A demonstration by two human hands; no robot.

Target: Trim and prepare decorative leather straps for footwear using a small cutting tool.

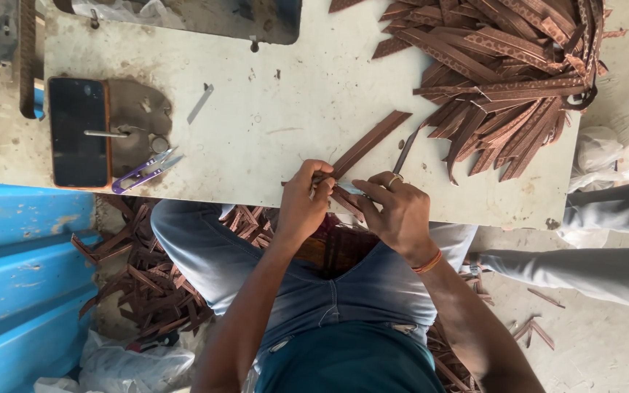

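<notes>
My left hand pinches the near end of a long brown leather strip that lies slanted on the pale worktable. My right hand, with a ring and an orange wristband, holds a thin grey blade-like tool against the same end of the strip. Both hands meet at the table's near edge, above my lap. What the fingers cover of the strip is hidden.
A big heap of brown strips fills the table's far right. A dark phone and purple thread snips lie at left by a metal plate. Cut strips litter the floor. Another person's grey trouser legs are at right.
</notes>
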